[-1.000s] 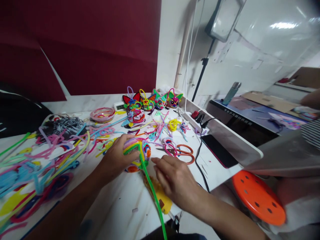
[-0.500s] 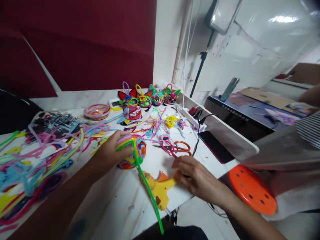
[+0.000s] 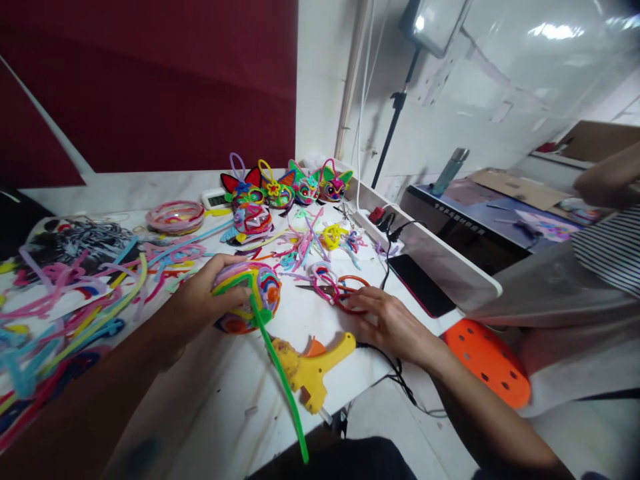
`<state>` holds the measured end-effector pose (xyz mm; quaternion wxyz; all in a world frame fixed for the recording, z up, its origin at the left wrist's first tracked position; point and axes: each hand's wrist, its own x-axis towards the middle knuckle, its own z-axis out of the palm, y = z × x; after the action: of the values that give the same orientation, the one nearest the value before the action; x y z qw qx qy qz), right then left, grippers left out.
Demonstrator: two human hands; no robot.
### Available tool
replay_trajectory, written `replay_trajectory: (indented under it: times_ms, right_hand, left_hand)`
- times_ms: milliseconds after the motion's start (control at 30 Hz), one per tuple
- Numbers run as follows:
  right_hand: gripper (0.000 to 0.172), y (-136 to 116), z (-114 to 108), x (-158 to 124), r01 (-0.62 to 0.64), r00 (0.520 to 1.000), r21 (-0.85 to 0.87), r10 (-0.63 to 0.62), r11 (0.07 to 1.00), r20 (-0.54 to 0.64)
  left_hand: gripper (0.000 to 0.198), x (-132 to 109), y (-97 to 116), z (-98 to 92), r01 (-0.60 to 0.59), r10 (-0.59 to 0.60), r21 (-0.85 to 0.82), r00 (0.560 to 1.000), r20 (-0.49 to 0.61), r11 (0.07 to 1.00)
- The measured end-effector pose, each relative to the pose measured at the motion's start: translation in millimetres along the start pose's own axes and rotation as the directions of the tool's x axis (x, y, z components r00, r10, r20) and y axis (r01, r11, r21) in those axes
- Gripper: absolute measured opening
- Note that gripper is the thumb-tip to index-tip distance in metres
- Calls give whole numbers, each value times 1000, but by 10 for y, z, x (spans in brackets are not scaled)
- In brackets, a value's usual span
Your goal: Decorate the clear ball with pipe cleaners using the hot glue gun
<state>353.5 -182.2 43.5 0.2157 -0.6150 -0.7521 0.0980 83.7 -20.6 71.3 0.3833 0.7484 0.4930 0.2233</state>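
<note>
My left hand (image 3: 213,293) is wrapped round a colourful ball-shaped piece (image 3: 267,287) made of pipe cleaners, its thumb on the front. From that piece a long green pipe cleaner (image 3: 286,383) hangs down past the table edge. My right hand (image 3: 385,320) is at the orange handles of the scissors (image 3: 353,285), fingers bent over them; whether they grip is unclear. The scissor blades point left beside a pink and lilac pipe-cleaner loop (image 3: 323,275). A yellow glue gun (image 3: 317,370) lies on the white table (image 3: 200,420), untouched, below my right hand.
Several finished pipe-cleaner heads (image 3: 245,190) stand at the back. Loose pipe cleaners (image 3: 90,313) cover the left side. A phone (image 3: 421,285) and power strip (image 3: 393,241) lie on the right. Beyond are an orange stool (image 3: 487,363) and another person's striped sleeve (image 3: 610,243).
My right hand has moved off the glue gun's handle and up to the scissors. My left hand still holds the colourful piece. The view has shifted slightly.
</note>
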Motion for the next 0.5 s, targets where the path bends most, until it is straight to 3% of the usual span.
replay_trajectory:
  times_ms: [100, 167, 333, 500]
  right_hand:
    - [23, -168, -27, -55, 128, 983, 153, -146, 980, 109]
    - [27, -271, -1, -83, 184, 962, 161, -211, 970, 175]
    - [42, -469, 163, -93, 285, 928, -94, -250, 954, 276]
    - [45, -546, 244, -46, 358, 916, -260, -283, 897, 285]
  left_hand:
    - [60, 32, -46, -15, -29, 29, 19, 1000, 12, 999]
    - [59, 40, -59, -23, -46, 46, 39, 999, 10, 998]
    - [60, 21, -40, -24, -5, 5, 28, 1000, 5, 1000]
    - [59, 3, -48, -13, -35, 37, -54, 999, 33, 998]
